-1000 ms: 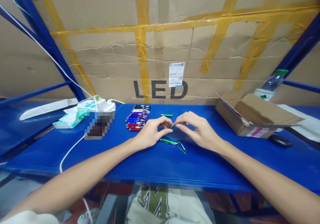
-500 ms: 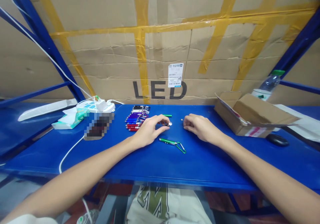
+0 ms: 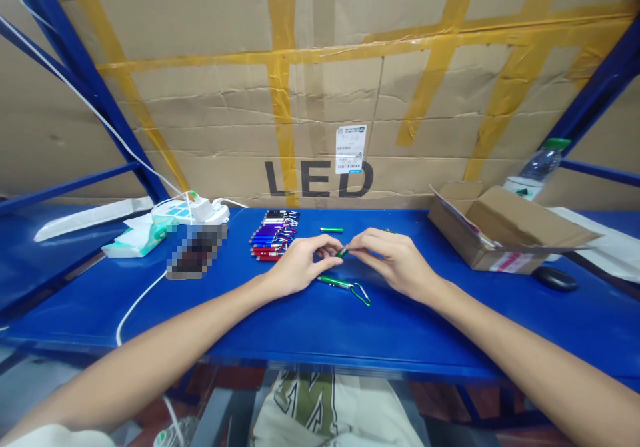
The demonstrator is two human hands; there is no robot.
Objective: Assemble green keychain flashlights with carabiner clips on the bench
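Shifted toward nine o'clock, right hand (image 3: 397, 257) narrows (grip unclear) at the short, shiny green piece (image 3: 343, 254) left hand (image 3: 301, 262) pinches; steady alignment should help.

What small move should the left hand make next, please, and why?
Perhaps the left hand should firm its grip slightly on the small green piece: the piece is only partly visible between the fingertips, and the right hand meets it from the other side, so it might slip.

The carabiner-clipped green tube (image 3: 334, 282) looks like glossy metal.
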